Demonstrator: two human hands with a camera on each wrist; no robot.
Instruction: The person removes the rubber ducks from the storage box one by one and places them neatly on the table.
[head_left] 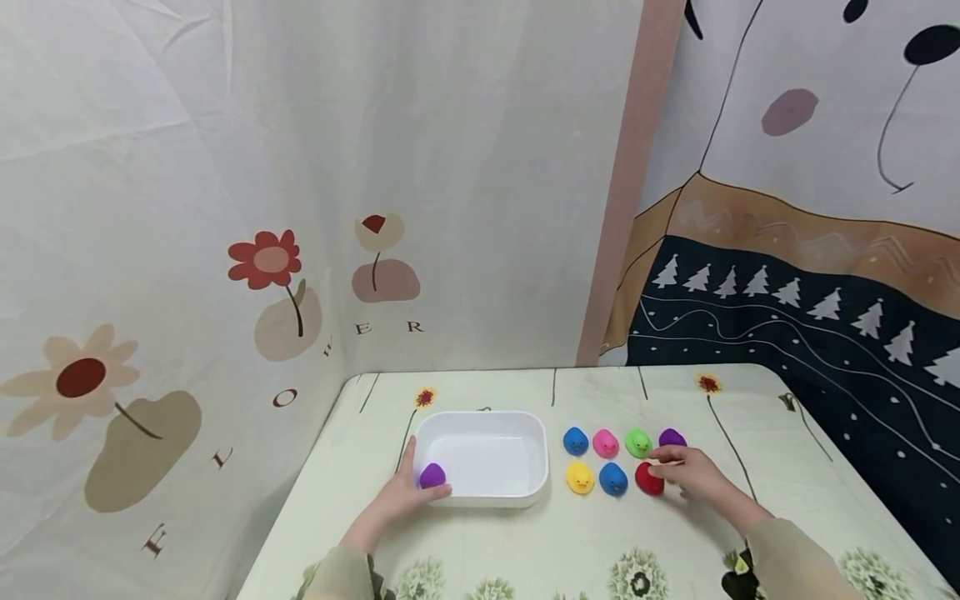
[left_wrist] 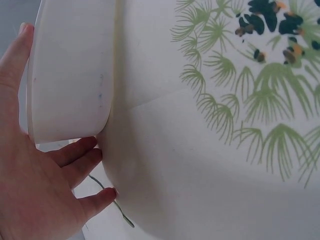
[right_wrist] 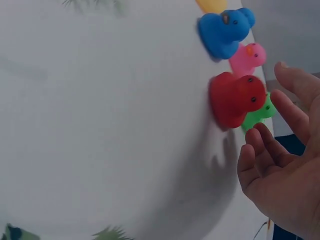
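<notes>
A white plastic tub point(head_left: 491, 502) stands on the table with a purple rubber duck point(head_left: 432, 476) in its near left corner. My left hand point(head_left: 400, 493) holds that corner, thumb over the front rim and the other fingers along the left side and low by the base, as the left wrist view shows. Beside the red rubber duck point(right_wrist: 234, 101) is my right hand point(right_wrist: 282, 165), its fingers loosely bent and spread, with a gap to the duck in the right wrist view. The far purple duck point(head_left: 672, 437) is partly hidden behind this hand.
Right of the tub sit two rows of ducks: blue point(head_left: 576, 442), pink point(head_left: 606, 444) and green point(head_left: 638, 443) at the back, yellow point(head_left: 580, 478) and another blue one point(head_left: 613, 480) in front. A flowered cloth point(head_left: 555, 550) covers the table; printed curtains point(head_left: 480, 183) hang behind.
</notes>
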